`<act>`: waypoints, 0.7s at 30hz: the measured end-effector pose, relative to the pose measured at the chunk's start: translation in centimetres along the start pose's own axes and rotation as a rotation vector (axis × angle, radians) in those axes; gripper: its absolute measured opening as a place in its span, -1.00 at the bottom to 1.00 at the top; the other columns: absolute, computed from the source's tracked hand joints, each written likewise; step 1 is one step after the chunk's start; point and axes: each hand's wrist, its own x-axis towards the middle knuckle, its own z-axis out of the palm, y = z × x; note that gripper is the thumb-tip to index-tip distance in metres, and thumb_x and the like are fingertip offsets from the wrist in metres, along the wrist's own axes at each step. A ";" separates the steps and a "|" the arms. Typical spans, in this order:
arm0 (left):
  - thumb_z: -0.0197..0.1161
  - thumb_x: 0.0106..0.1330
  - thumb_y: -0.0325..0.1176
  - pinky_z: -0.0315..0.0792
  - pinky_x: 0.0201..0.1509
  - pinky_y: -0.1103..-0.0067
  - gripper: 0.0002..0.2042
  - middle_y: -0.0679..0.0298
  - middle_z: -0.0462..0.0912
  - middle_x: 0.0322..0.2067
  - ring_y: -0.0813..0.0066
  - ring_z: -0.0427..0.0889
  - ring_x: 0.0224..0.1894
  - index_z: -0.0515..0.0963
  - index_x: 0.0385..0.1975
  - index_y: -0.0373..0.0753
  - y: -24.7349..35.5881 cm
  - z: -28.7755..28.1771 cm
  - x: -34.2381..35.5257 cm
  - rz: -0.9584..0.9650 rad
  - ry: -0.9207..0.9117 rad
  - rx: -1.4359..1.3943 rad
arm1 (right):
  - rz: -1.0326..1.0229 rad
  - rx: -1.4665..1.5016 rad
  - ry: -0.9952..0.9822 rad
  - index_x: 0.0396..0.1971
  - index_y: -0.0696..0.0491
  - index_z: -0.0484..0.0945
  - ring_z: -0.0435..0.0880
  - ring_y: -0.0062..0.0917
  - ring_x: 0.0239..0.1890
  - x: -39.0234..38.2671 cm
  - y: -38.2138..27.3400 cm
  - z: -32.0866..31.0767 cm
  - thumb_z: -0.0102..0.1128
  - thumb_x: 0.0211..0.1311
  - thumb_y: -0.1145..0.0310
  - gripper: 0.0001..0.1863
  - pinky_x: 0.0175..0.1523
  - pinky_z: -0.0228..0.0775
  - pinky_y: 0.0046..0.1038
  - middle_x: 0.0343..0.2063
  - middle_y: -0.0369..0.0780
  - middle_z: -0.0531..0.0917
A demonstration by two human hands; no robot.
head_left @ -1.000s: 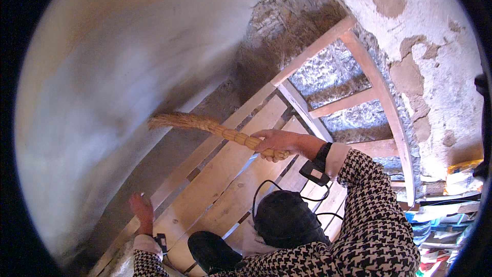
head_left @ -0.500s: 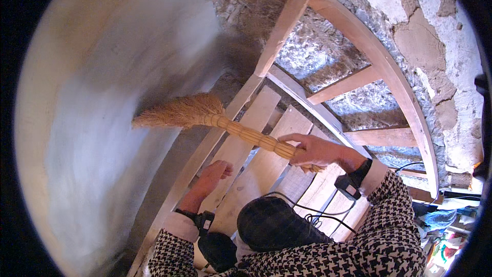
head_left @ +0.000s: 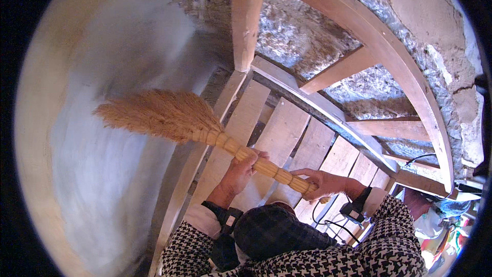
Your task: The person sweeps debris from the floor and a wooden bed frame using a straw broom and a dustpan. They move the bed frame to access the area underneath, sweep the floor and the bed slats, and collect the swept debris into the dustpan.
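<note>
A straw broom [head_left: 164, 115] lies slantwise across the middle of the head view. Its fan of reddish-brown bristles points left, against or just in front of the whitewashed wall; whether it touches cannot be told. My left hand [head_left: 238, 173] has closed round the middle of the bound, ribbed handle, fingertips showing at its far side. Around the handle's end, at the right, my right hand [head_left: 328, 182] is gripping, thumb and fingers bent over the straw. Both wrists carry dark straps with small black devices.
Below the broom is a pale wooden slatted frame [head_left: 282, 128] with gaps between its boards. A curved wooden frame [head_left: 397, 56] stands at the right before a rough, flaking wall [head_left: 430, 10]. Black cable [head_left: 328, 220] lies on the slats. Colourful items [head_left: 446, 236] are at the lower right.
My left hand has risen from below and taken hold of the broom handle. The broom's bristles have shifted left, and its handle end has dropped lower. The view has turned somewhat.
</note>
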 end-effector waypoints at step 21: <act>0.20 0.14 -0.43 0.36 -0.47 0.65 -0.75 0.37 0.42 -0.48 0.62 0.41 -0.50 0.39 -0.18 -0.27 2.2 -14.7 -17.1 0.270 0.846 0.908 | -0.073 -0.682 0.223 0.09 0.02 0.34 0.62 -0.37 -0.40 7.6 10.4 -2.6 0.20 0.10 0.22 -0.47 -0.26 0.43 -0.35 -0.48 -0.15 0.62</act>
